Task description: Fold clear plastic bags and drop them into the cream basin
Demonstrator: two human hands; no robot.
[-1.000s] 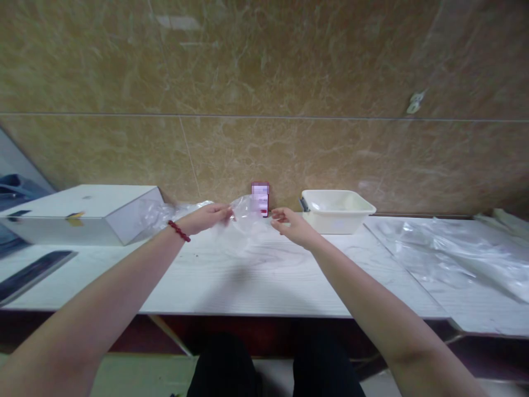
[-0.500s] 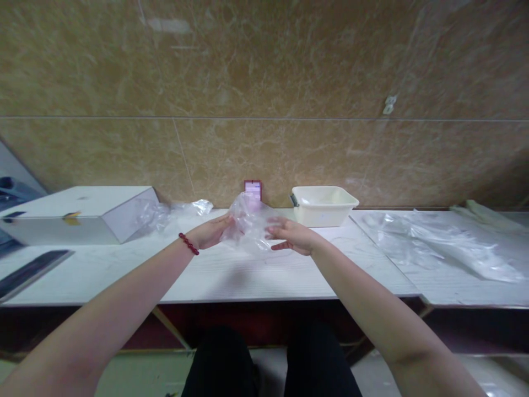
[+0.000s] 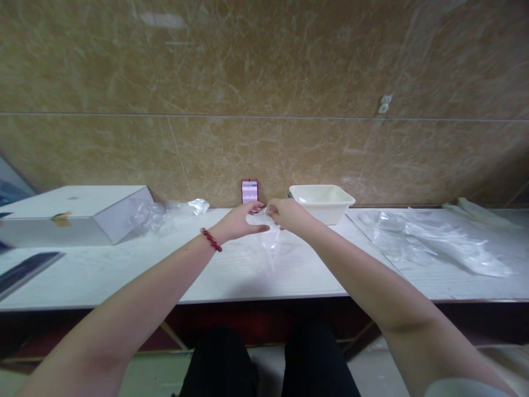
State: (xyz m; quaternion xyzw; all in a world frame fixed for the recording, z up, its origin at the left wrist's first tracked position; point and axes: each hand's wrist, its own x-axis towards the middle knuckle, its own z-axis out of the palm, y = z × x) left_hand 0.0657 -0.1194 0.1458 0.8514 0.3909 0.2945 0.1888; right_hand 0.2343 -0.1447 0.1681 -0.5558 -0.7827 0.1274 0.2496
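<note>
My left hand [image 3: 241, 221], with a red bead bracelet on its wrist, and my right hand [image 3: 288, 214] meet above the middle of the white table [image 3: 215, 275]. Both pinch the top edge of a clear plastic bag [image 3: 268, 241], which hangs down between them to the tabletop. The fingertips of the two hands are almost touching.
A white box [image 3: 78, 215] sits at the left with crumpled clear plastic [image 3: 169, 210] beside it. A phone [image 3: 249, 191] leans on the marble wall. A cream tub [image 3: 322, 200] stands right of it. Clear plastic sheets [image 3: 430, 240] lie at the right. A dark flat object [image 3: 25, 270] is far left.
My hands have come together and risen slightly, and the bag has gone from a bunched lump between my palms to hanging down from my fingertips.
</note>
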